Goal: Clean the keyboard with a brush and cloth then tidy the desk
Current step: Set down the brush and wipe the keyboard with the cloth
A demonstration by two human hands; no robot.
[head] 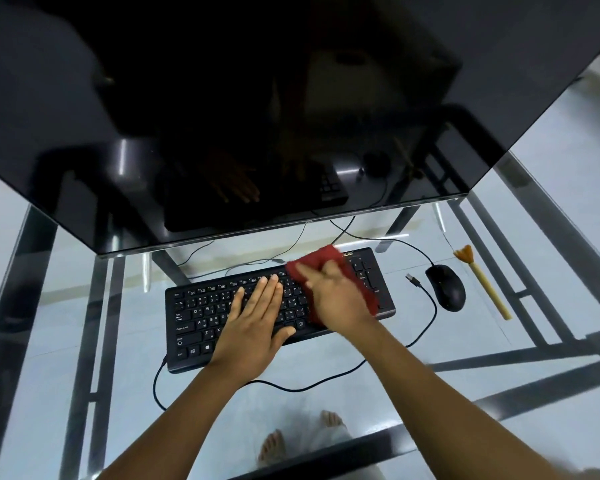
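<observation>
A black keyboard (194, 323) lies on the glass desk, slightly angled. My left hand (257, 317) rests flat on its middle keys, fingers together and extended. My right hand (336, 296) presses a dark red cloth (321, 259) onto the right part of the keyboard; the cloth spreads out under and beyond the palm. A small brush (484, 284) with a pale wooden handle and orange bristles lies on the glass to the right of the mouse, untouched.
A black mouse (445, 287) sits right of the keyboard, with a loose USB plug (413, 279) and cables beside it. A large dark monitor (222, 116) overhangs the back. The glass desk (84, 375) shows its metal frame and my feet below.
</observation>
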